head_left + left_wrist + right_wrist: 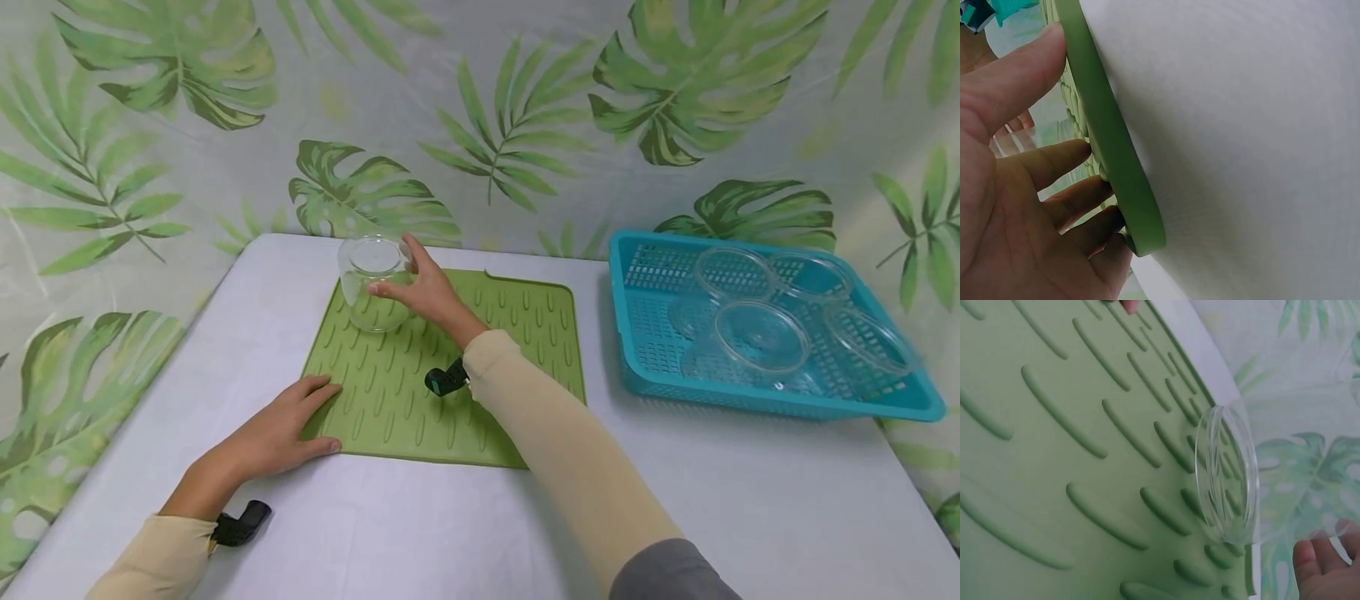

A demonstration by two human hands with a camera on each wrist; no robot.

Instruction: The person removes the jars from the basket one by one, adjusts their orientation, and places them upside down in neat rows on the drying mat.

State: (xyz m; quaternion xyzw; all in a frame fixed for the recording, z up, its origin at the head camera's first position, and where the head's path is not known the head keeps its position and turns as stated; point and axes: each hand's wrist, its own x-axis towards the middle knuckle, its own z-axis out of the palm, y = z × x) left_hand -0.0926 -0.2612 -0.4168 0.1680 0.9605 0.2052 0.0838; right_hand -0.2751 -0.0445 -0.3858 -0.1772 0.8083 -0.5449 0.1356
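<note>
Head view: a white-covered desk [675,517] stands before a pale backdrop [375,100] printed with green leaves, bearing a ridged green mat [450,429] and, to the right, a blue basket [720,396] of clear containers [761,337]. The right hand [429,289] grips a clear jar [366,310] between thumb and fingers at the mat's far-left corner. The left hand [277,429], fingers spread loosely, touches the mat's near-left edge.
</note>
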